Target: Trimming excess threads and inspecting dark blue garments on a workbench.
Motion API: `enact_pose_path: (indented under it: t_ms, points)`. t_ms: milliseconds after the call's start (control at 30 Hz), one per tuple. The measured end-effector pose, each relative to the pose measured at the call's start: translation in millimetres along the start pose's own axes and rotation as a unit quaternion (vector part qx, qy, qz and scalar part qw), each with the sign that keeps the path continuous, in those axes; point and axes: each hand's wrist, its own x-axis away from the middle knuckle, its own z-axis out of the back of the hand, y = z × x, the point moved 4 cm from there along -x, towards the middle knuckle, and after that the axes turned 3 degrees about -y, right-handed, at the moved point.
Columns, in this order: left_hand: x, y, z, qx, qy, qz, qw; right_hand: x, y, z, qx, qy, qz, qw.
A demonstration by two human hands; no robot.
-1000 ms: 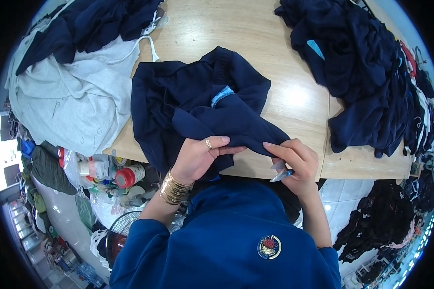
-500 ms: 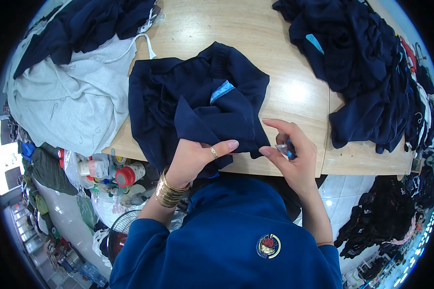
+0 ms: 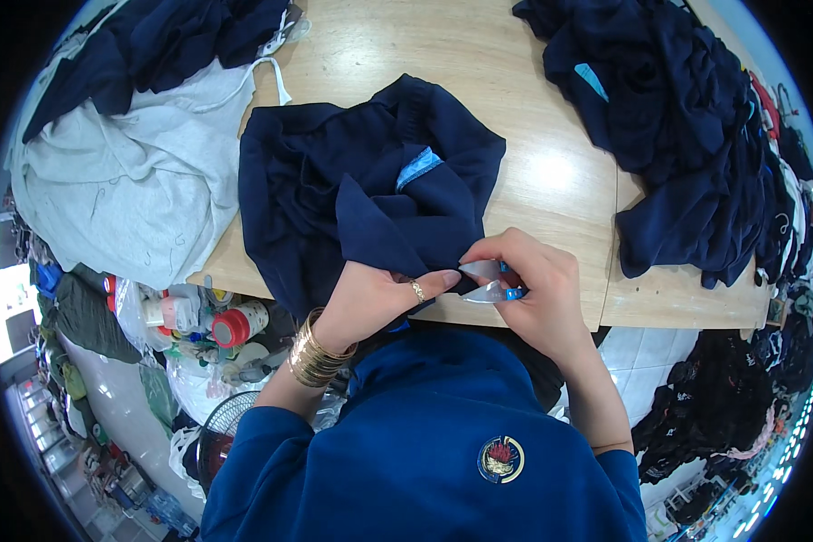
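Left hand (image 3: pixel 370 300) pinches one navy garment (image 3: pixel 366 181), on the surface (image 3: pixel 551 154) at ten o'clock from the right hand (image 3: pixel 544 291), which grips one pair of thread snips (image 3: pixel 484 292), two blades parted at the cloth's four-to-five-o'clock edge. Judged good practice: edge taut, tips shallow, left hand clear. Count: one pale grey garment (image 3: pixel 144 181), nine o'clock; one navy heap (image 3: pixel 668 117), three o'clock, pieces uncountable.

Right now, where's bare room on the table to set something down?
The table is bare between the navy garment and the right pile, and beyond the garment; a smaller strip lies between that pile and the near edge. Crowded: the left, under grey cloth, and the garment's near side, with left hand, right hand and snips.
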Motion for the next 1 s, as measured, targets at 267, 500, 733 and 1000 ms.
enact_pose_path:
  t_ms: [267, 500, 733, 1000]
  points:
    - [-2, 2, 0, 0.040, 0.033, -0.014, 0.999, 4, 13, -8, -0.157, 0.027, -0.100, 0.982]
    - [-1, -6, 4, 0.002, 0.038, 0.040, 0.998, 3, 5, -3, 0.046, -0.017, 0.059, 0.997]
    - [-4, 7, -4, 0.159, 0.019, 0.040, 0.986, 6, 16, -10, -0.132, 0.019, -0.089, 0.987]
    - [-2, -1, 3, 0.077, 0.045, 0.016, 0.996, 7, 10, 13, -0.045, 0.046, -0.138, 0.988]
